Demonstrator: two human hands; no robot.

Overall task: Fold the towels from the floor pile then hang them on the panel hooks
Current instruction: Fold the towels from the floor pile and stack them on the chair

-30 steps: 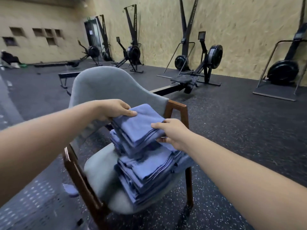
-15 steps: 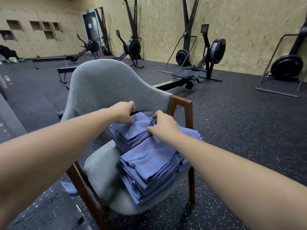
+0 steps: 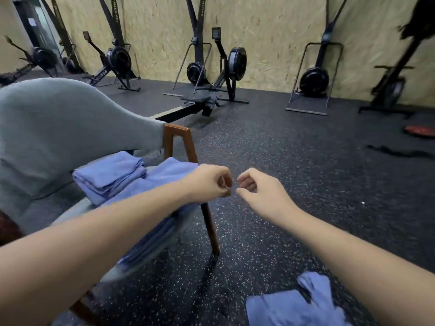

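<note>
Towels, folded (image 3: 110, 175): blue, a small neat stack at the far side of the chair seat, lying against a second, larger stack (image 3: 171, 172) to its right. The larger stack is partly hidden under the left forearm and blurred at its near edge.

Towels, loose (image 3: 294, 304): blue, crumpled on the floor (image 3: 282, 149) at near right, well apart from the chair.

Chair (image 3: 58, 128): grey padded back and seat on a brown wooden frame (image 3: 181, 142), at left.

Left hand (image 3: 209, 183): raised over the right edge of the seat, fingers curled tight into the palm, gripping nothing.

Right hand (image 3: 261, 196): just beside the left hand, over bare floor, fingers loosely bent with the thumb out, holding nothing. The two hands are close but apart.

Floor: dark rubber with pale flecks.

Rowing machine (image 3: 233, 64): black, one of several standing in a row along the far wall (image 3: 270, 31), which is clad in pale chipboard.

Strap (image 3: 400, 152): black, lying on the floor at far right, near a flat reddish item (image 3: 421, 131) too blurred to identify.
</note>
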